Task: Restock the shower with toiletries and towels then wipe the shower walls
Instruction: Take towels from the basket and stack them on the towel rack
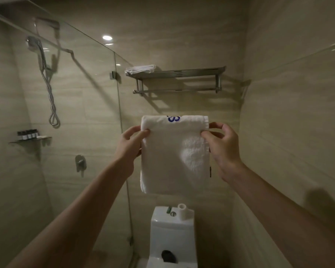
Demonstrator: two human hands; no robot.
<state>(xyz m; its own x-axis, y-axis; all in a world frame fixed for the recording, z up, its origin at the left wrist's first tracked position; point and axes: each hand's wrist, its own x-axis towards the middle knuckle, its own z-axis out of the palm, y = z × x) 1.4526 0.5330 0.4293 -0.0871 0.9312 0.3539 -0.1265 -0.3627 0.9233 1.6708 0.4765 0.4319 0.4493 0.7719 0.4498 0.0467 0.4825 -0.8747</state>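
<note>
A folded white towel [172, 155] with blue lettering at its top hangs in the air between my hands, below the metal towel rack [177, 73] on the back wall. My left hand [131, 146] pinches the towel's upper left edge. My right hand [223, 146] pinches its upper right edge. Another folded white towel [141, 68] lies on the rack's left end. Behind the glass, a small shelf [30, 139] carries several little dark toiletry bottles [27, 134].
A glass shower screen [75, 93] stands on the left, with a hand shower [36, 47], hose and mixer valve [80, 161] behind it. A white toilet [171, 235] sits below the towel, a paper roll [183, 210] on its cistern. A tiled wall runs close on the right.
</note>
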